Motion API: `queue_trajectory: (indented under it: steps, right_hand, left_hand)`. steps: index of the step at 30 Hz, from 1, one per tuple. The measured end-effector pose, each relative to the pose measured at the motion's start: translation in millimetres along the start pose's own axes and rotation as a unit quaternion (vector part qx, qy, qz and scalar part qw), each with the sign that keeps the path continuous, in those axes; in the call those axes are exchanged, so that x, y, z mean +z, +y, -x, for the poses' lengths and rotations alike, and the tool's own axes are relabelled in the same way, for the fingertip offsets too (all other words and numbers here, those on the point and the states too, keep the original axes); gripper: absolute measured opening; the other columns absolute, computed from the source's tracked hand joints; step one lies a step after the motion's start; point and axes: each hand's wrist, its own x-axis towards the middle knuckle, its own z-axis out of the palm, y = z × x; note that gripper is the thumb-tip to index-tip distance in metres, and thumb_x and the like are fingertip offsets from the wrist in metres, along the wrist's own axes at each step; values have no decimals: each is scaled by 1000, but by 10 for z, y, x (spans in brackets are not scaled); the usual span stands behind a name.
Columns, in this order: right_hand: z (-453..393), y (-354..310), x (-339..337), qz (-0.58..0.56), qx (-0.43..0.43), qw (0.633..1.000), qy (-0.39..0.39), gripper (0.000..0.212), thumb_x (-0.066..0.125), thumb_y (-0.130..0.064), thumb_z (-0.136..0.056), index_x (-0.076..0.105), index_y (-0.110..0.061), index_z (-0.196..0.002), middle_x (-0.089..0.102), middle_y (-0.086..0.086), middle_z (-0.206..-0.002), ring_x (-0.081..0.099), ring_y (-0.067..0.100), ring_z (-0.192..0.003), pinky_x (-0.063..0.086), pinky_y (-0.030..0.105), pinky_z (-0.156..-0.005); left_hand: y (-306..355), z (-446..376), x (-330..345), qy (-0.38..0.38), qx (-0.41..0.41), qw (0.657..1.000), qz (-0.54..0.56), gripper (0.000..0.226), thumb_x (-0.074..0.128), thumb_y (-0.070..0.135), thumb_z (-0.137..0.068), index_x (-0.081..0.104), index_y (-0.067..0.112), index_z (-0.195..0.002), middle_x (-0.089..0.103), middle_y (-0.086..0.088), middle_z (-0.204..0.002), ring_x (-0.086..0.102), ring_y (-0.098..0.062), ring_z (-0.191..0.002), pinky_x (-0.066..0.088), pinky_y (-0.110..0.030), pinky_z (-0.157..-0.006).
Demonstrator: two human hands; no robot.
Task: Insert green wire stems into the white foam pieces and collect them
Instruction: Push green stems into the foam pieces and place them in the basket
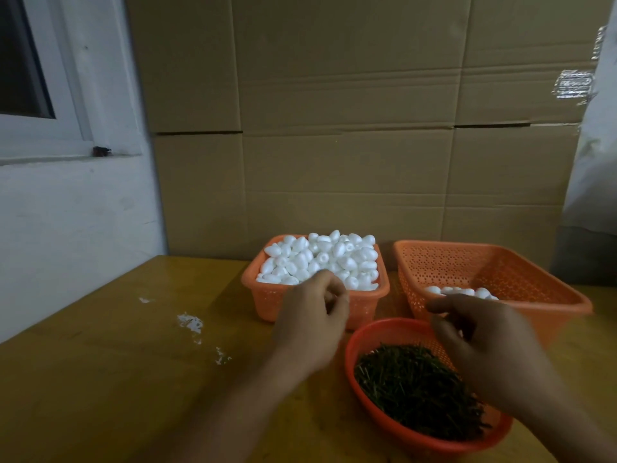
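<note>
While both hands hang between baskets, the step in hand looks like fetching the next pair: one foam piece, one stem. Left hand (312,315) sits at the near rim of the full foam basket (267,304), fingers curled in twd the thumb; can't tell if they pinch anything, it's too dim & blurred. Right hand (484,342) is over the far rim of the round stem basket (359,335), fingers bent & slightly apart; whether a stem sits betw them I can't tell.

To do it well, prob.: take a single piece off the top of the white foam pieces (320,259), pull 1 wire from the green wire stems (417,389) w/o dragging a clump, push it straight into the end, then drop it in the collecting basket (541,279), where a few finished pieces (460,291) lie.

Stems on those pieces aren't visible; the right wrist covers part of the stem pile.
</note>
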Motion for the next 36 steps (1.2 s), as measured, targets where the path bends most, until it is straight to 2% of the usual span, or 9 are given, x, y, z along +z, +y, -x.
queue_trajectory:
  steps: [4,7,11,15,23,27,31,34,36]
  right_hand:
    - [41,1,24,-6,-9,1000,-21,18,68,-27,-88,73,-35,-102,68,-14,-65,63,0,-56,50,29,-50]
    - [56,35,32,-8,-13,1000,-15,17,69,-26,-88,75,-33,-102,68,-13,-64,62,-1,-53,48,24,-48]
    - [71,50,43,5,-10,1000,-4,14,70,-26,-87,75,-36,-96,68,-18,-66,64,1,-55,55,34,-55]
    - [87,46,72,13,-4,1000,-26,14,66,-33,-87,74,-37,-98,70,-18,-72,67,7,-63,57,40,-63]
    - [114,6,92,27,-9,999,-40,15,67,-37,-86,75,-37,-99,69,-19,-70,66,6,-63,58,38,-63]
    - [110,2,90,35,-7,998,-45,14,66,-39,-86,74,-38,-98,68,-20,-70,65,5,-62,57,39,-62]
    - [116,-24,87,37,-8,999,-37,9,69,-36,-86,74,-38,-94,68,-18,-67,64,5,-60,56,39,-61]
    - [130,-42,89,46,-5,998,-45,11,71,-34,-86,74,-38,-96,66,-17,-64,62,3,-56,56,37,-57]
    - [135,-48,89,56,-1,997,-55,15,72,-34,-86,74,-37,-100,66,-17,-64,61,2,-55,56,33,-56]
  left_hand:
    - [-161,-601,-156,-5,-21,987,-156,17,57,13,-95,69,16,-83,71,1,-87,67,-16,-83,52,-33,-71]
    - [-285,-1010,-174,-66,-72,973,-208,29,51,8,-94,66,16,-70,73,-8,-110,67,-27,-105,45,-27,-76]
    - [-392,-1296,-83,-147,-94,951,-255,18,65,19,-94,75,8,-85,71,-3,-90,66,-23,-92,48,-30,-74]
    - [-416,-1393,81,-201,-110,919,-321,34,73,38,-88,52,24,-65,61,-2,-82,63,-26,-99,51,-41,-90]
    - [-552,-1409,243,-231,-111,854,-453,47,69,59,-79,54,38,-118,48,0,-128,42,-28,-124,40,-50,-105]
    - [-547,-1409,171,-224,-109,877,-410,22,72,46,-84,56,32,-79,52,2,-123,44,-26,-121,41,-49,-104]
    - [-500,-1342,78,-177,-89,945,-262,20,75,21,-89,73,21,-109,58,10,-105,58,-20,-110,46,-35,-94]
    - [-422,-1205,5,-126,-59,981,-136,16,69,11,-92,75,18,-104,66,9,-88,62,-14,-89,42,-24,-75]
    - [-339,-1088,-14,-89,-35,993,-64,16,64,11,-95,74,16,-106,73,5,-94,67,-16,-89,51,-25,-77]
